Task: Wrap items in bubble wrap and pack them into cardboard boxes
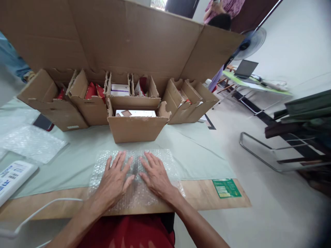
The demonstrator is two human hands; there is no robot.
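Note:
My left hand [115, 181] and my right hand [155, 175] lie flat side by side, fingers spread, on a sheet of bubble wrap [168, 162] at the near edge of the table. Both hands hold nothing. Just beyond the sheet stands a small open cardboard box [134, 129] with a white packet inside it.
A row of open cardboard boxes [77, 103] with red and white packets stands behind, backed by a tall cardboard panel [124, 38]. More bubble wrap [28, 143] and a white device [12, 175] lie left. A green label [227, 188] sits right. A fan, a laptop table and a person stand beyond.

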